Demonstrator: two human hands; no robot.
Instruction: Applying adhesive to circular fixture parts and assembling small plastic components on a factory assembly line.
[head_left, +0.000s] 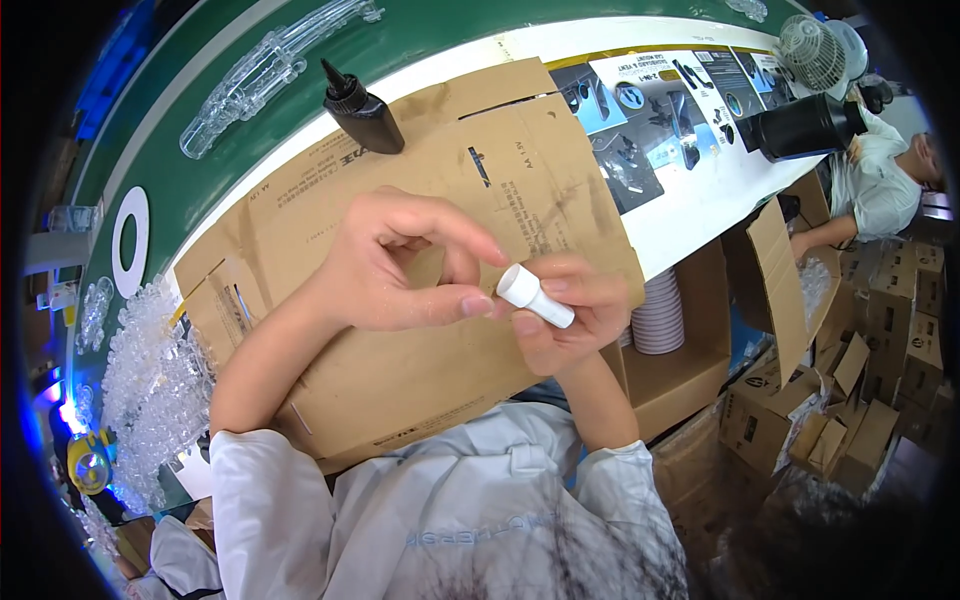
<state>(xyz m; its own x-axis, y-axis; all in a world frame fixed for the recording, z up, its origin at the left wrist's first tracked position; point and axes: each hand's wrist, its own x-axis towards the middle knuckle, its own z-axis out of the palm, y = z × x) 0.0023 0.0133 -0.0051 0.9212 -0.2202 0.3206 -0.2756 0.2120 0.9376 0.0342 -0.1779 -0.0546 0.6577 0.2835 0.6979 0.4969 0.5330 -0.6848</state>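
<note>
My right hand (578, 305) pinches a small white stepped cylinder (530, 292), its wider end pointing up and left. That end appears hollow, but I cannot tell what is inside. Close beside the wide rim is my left hand (420, 262), thumb and index finger curved and apart with a gap between them. The left thumb tip is right by the rim; whether it touches I cannot tell. Both hands are above a flattened brown cardboard sheet (400, 385) on the table. Beyond the left hand, a black squeeze bottle (368, 118) with a pointed nozzle stands on the cardboard.
Clear plastic parts lie in a heap (150, 390) at the left. A clear plastic toy-like piece (260, 80) and a white ring (130, 242) rest on the green surface. Stacked white cups (658, 315) stand in a carton at right. Another person (880, 180) works at far right.
</note>
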